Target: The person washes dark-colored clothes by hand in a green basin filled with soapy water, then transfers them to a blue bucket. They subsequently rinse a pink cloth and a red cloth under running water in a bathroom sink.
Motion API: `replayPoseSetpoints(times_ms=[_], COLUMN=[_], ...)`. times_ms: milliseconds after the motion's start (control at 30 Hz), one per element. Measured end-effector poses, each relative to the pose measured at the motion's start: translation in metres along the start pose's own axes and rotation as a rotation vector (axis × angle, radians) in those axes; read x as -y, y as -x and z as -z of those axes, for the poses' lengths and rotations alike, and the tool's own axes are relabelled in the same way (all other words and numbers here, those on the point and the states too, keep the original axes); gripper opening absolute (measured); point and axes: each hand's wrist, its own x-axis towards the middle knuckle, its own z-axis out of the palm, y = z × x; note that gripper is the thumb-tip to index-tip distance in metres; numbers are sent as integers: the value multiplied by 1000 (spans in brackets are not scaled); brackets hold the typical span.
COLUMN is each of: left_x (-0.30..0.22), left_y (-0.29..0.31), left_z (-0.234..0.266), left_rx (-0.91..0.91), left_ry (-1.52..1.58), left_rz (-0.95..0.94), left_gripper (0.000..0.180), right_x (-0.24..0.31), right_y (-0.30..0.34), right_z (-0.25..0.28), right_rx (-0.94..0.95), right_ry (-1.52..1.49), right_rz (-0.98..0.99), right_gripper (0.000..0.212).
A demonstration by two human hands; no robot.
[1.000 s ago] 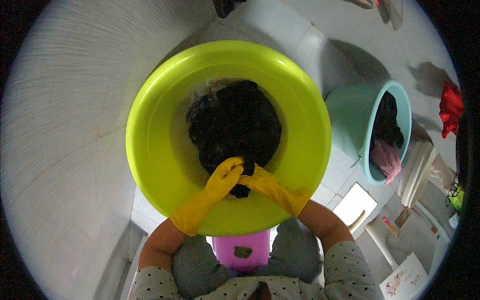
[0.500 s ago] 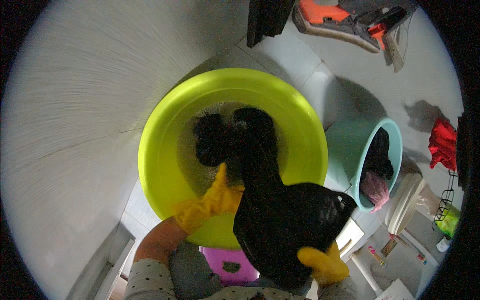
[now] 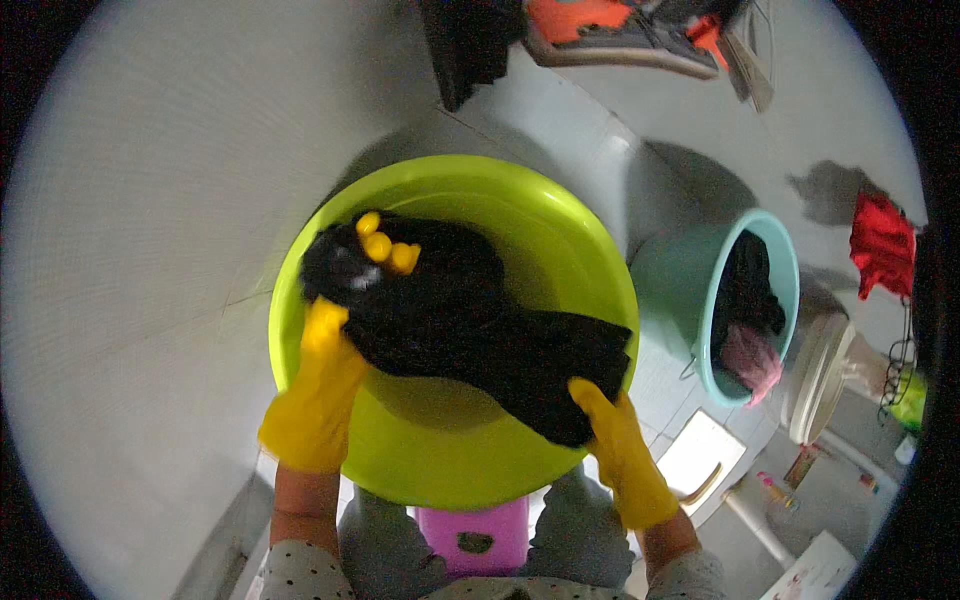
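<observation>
A black garment point(image 3: 450, 310), wet-looking and bunched, stretches across a large yellow-green basin point(image 3: 430, 470). My left hand point(image 3: 320, 390), in a yellow rubber glove, grips its bunched left end. The fingertips of that glove show on the far side of the cloth. My right hand point(image 3: 622, 450), gloved the same way, pinches the wider right end by the basin's right rim. The garment's exact kind cannot be made out. It hides much of the basin's bottom.
Right of the basin, a light blue bucket point(image 3: 676, 285) lies tilted, with dark and pink cloth at its mouth. A pink stool point(image 3: 500, 530) is between my knees. A pale wall point(image 3: 150, 260) rises close on the left. Red cloth point(image 3: 882, 245) hangs at far right.
The garment's bunched part has come up and left out of the basin's middle. My left hand moved left and now grips it. My right hand swung its end up over the basin's right side.
</observation>
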Motion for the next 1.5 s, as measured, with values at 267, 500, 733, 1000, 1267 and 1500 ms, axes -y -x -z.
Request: replayPoseSetpoints(times_ms=[267, 500, 733, 1000, 1267, 1500], left_x=[22, 32, 75, 16, -21, 50], left_y=[68, 51, 50, 43, 100, 62], left_z=[-2, -46, 11, -25, -27, 1], left_rx=[-2, -160, -556, -565, -407, -398], left_ry=[-161, 295, 31, 787, -760, -1109], left_rz=[265, 298, 493, 215, -289, -31], left_gripper=[69, 67, 55, 50, 36, 31], right_x=[-15, -23, 4, 32, 45, 40], right_y=[-62, -80, -11, 25, -3, -102], right_z=[-25, -91, -64, -26, -10, -62], right_rx=[141, 648, 763, 952, 850, 218], right_ry=[1057, 988, 1182, 1315, 1366, 1388], right_rz=[692, 683, 733, 349, 83, 313], right_gripper=[91, 71, 50, 54, 49, 58])
